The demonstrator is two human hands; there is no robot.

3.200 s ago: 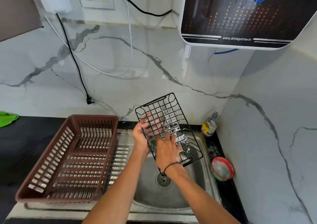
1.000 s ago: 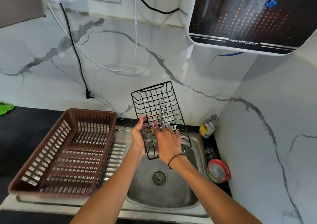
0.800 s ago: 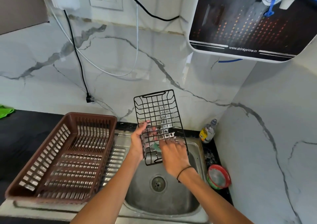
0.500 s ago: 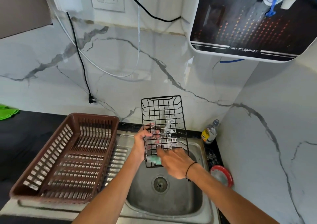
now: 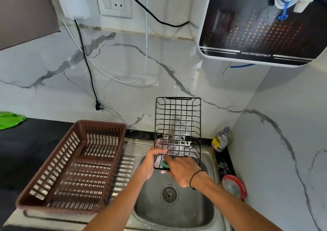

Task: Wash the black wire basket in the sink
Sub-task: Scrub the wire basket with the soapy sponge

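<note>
1. Black wire basket (image 5: pixel 177 124): I see it upright over the sink (image 5: pixel 208 213), left hand (image 5: pixel 152 161) gripping its lower edge.
2. Right hand (image 5: pixel 182 170): curled round green scrubber (image 5: pixel 164 163).
3. Risk: soapy wire slipping and dropping, I judge.

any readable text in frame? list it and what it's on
"www.drinkprime.in": white print along the lower edge of the wall-mounted water purifier.
Yellow label on the small bottle by the sink: too small and blurred to read.
Nothing else bears text.
</note>
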